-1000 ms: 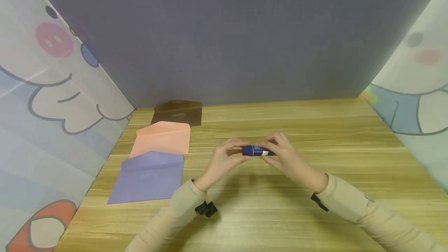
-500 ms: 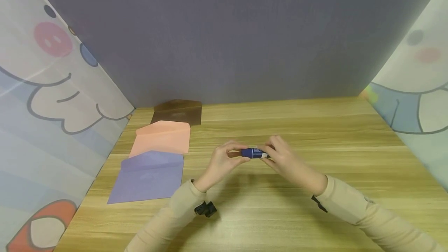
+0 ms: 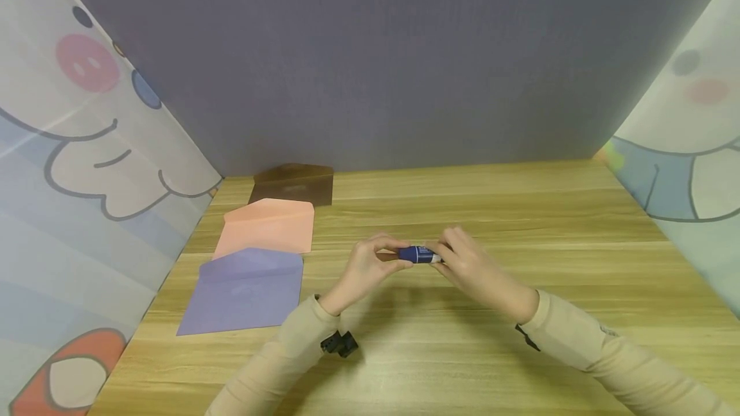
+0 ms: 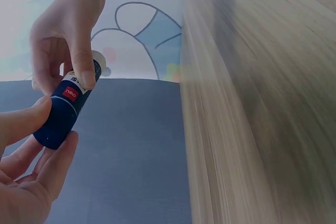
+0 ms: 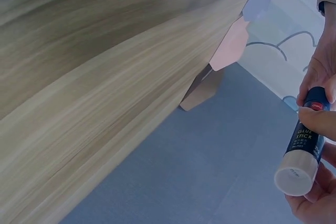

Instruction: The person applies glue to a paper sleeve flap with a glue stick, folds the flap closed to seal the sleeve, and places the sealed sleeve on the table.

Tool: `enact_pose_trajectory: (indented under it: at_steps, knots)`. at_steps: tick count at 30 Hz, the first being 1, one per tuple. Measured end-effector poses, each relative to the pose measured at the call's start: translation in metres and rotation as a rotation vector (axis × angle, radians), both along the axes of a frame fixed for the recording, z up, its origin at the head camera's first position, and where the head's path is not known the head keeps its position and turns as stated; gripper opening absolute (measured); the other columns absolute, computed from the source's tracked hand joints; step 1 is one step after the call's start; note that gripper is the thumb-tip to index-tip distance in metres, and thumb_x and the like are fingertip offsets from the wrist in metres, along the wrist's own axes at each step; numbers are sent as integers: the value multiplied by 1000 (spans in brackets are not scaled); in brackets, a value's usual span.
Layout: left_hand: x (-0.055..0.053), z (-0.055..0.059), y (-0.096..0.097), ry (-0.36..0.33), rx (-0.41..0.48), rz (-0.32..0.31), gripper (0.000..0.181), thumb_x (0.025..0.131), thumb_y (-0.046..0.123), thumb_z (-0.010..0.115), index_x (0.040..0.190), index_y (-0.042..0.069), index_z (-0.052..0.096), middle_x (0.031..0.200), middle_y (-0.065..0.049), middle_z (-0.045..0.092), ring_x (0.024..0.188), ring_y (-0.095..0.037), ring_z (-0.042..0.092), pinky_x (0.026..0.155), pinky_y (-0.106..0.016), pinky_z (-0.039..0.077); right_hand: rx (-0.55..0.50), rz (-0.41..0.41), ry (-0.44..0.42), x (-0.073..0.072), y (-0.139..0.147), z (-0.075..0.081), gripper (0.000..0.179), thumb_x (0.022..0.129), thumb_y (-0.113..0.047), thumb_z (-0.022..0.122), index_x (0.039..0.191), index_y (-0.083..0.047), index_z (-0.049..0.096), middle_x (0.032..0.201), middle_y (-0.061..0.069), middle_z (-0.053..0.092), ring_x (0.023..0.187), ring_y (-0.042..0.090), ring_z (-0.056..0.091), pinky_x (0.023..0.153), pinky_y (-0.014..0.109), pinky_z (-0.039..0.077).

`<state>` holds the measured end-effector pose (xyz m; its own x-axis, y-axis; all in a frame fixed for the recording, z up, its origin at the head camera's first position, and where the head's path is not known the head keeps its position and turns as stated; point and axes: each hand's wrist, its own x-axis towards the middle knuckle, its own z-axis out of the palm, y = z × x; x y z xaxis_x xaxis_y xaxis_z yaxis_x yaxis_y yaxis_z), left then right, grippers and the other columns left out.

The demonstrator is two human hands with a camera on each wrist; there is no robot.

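Both hands hold a glue stick (image 3: 419, 254) lengthwise between them, above the middle of the table. Its barrel is dark blue with a small red label, and one end is white (image 5: 296, 172). At the blue end, my left hand (image 3: 364, 269) pinches it between thumb and fingertips. My right hand (image 3: 476, 268) grips it nearer the white end, and its fingers partly cover that end in the head view. The left wrist view shows the glue stick (image 4: 65, 109) tilted, with fingers of both hands on it.
On the left of the wooden table (image 3: 520, 210) lie three envelopes with raised flaps: purple (image 3: 243, 297), peach (image 3: 266, 230) and brown (image 3: 295, 192). A grey panel (image 3: 393, 69) rises behind the table. Cartoon-printed sheets (image 3: 52, 146) flank it.
The glue stick has come slightly nearer and a little to the left. My right hand has shifted along with it and now covers more of the white end. The envelopes stay put.
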<state>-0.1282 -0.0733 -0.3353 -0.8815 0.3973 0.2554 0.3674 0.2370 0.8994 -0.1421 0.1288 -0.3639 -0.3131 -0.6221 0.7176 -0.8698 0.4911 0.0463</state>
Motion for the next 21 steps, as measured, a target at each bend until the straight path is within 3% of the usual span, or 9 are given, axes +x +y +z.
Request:
enact_pose_trajectory:
  at_steps: [11,15,18,21]
  knots:
    - [0,2,-1,-32,-21,1,24,72,-4,68,95,-11,63,95,-21,59,86,-33,60,71,-20,51,12,11,11,1,-1,-2,36,59,2,75,91,8,61,81,9,47,68,17,43,54,23,39]
    - [0,2,-1,-48,-27,3,24,72,-4,68,95,-10,63,96,-20,60,86,-30,60,71,-19,51,14,22,11,0,-1,-4,18,80,-4,62,91,9,61,81,9,47,69,17,43,55,23,39]
    - [-1,0,-1,-47,-30,4,23,72,-4,68,94,-10,63,95,-20,60,85,-29,60,71,-19,51,21,27,11,1,0,-4,26,91,-11,45,92,10,61,81,9,47,69,17,43,55,23,39]
    - [-7,-11,-2,-65,-19,9,24,72,-2,68,95,-8,64,95,-18,60,85,-28,60,70,-20,51,25,30,17,1,0,-4,33,94,-15,39,92,10,60,82,10,48,69,18,43,55,23,39]
